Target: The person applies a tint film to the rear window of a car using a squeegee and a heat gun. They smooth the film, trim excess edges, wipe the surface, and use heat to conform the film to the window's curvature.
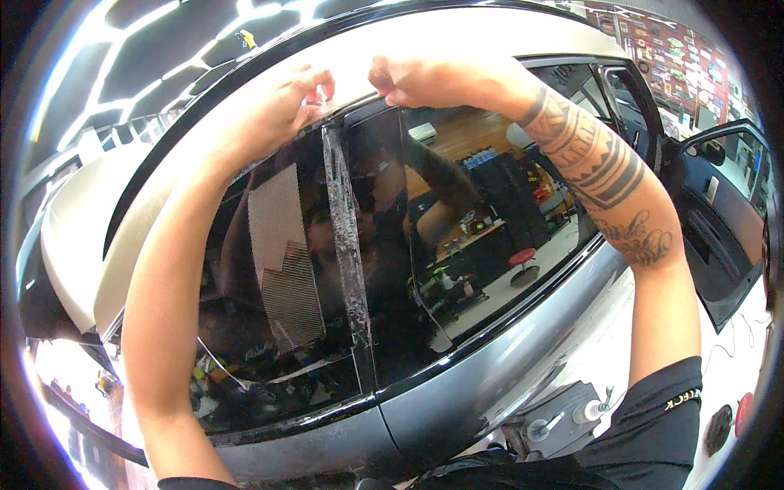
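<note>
Both my arms reach up to the top edge of a car's dark side window (pixel 445 229), just under the cream roof (pixel 457 37). My left hand (pixel 298 100) is closed in a pinch at the roof edge, its fingertips near the window trim. A short way to the right, my right hand (pixel 398 80) is curled with thumb and fingers pressed together above the trim. Whatever lies in either pinch is too small or pale to make out. Below and between the hands runs a black door pillar (pixel 347 220) with whitish, streaky residue down its length.
The grey car body (pixel 506 343) curves below the windows. At the right a car door (pixel 723 220) stands ajar. A small grey stand (pixel 563 441) with a white bottle (pixel 590 411) is low by my right side. A red-topped stool (pixel 743 414) and a cable are on the floor.
</note>
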A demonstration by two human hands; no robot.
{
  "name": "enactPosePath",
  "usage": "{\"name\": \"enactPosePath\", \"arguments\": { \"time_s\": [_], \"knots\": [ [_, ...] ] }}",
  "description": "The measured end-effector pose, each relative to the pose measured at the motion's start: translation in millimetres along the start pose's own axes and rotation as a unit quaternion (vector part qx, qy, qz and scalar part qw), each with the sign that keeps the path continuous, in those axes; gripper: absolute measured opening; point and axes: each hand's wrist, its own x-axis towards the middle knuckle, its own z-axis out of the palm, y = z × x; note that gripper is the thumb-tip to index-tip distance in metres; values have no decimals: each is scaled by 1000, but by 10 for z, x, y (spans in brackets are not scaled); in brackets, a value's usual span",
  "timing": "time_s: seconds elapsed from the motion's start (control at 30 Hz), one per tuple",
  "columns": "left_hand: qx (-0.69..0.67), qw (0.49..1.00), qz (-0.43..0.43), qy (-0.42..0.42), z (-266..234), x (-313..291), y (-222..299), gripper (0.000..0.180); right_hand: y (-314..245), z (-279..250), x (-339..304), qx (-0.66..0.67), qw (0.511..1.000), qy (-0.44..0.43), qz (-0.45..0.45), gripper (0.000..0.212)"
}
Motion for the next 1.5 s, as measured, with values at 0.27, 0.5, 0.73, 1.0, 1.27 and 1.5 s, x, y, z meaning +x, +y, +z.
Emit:
{"name": "enactPosePath", "arguments": {
  "time_s": [0.27, 0.5, 0.73, 1.0, 1.27, 1.5],
  "knots": [
    [31, 998, 49, -12, 57, 68, -187, 14, -35, -54, 29, 20, 999, -41, 25, 10],
    [-66, 995, 9, -74, -31, 72, -254, 15, -166, -135, 5, -32, 999, 1, 21, 11],
    [-82, 996, -24, -36, 77, 48, -293, 18, -449, -373, -4, -120, 992, -13, 25, 12],
    [-84, 994, -23, -59, 71, 90, -298, 15, -492, -371, 2, -137, 990, 6, 22, 12],
    [-41, 999, 5, -26, 70, 78, -252, 14, -406, -260, -35, -97, 995, 17, 10, 12],
    [-24, 999, 14, -35, 7, 35, 51, 11, -223, -113, -123, -41, 999, 12, 0, 12]
  ]
}}
